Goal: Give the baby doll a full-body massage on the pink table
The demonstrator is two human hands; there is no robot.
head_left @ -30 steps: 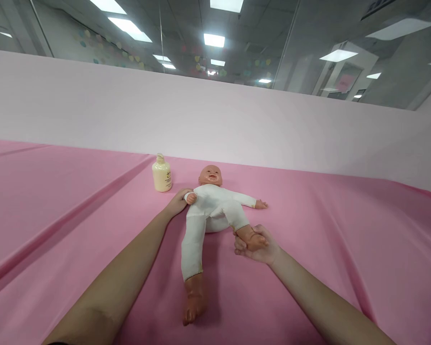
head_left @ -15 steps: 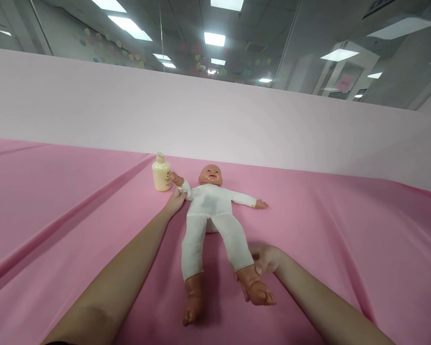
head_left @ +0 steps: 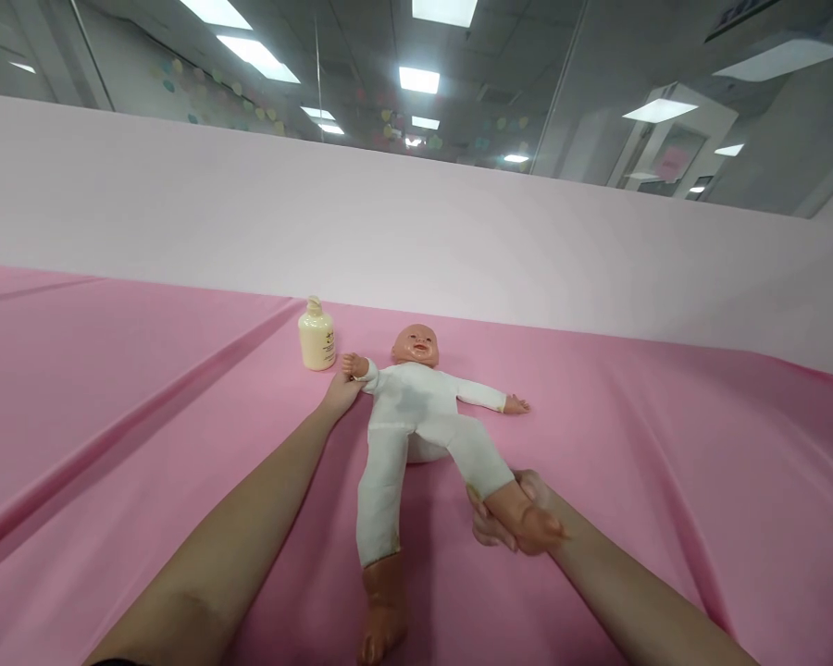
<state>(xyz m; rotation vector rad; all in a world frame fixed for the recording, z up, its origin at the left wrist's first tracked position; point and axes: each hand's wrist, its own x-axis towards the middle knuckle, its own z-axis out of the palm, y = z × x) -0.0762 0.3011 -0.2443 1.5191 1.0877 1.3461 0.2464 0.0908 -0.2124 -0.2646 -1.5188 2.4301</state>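
Note:
A baby doll in a white cloth suit lies on its back, head away from me, arms spread. My left hand is closed at the doll's bent arm on the left, near its wrist; the fingertips are partly hidden behind the arm. My right hand is wrapped from below round the doll's lower leg on the right, and that bare foot is raised and points right. The doll's other foot hangs toward me at the near side. A cream pump bottle stands just beyond my left hand, apart from it.
Pink sheeting with some folds covers the surface under the doll. Behind it rises a white wall panel, topped by a glass pane that shows ceiling lights and a room.
My right hand has lifted the doll's leg and swung it to the right. The doll's body has shifted slightly right and nearer, and its left-side hand now sits lower, away from the bottle.

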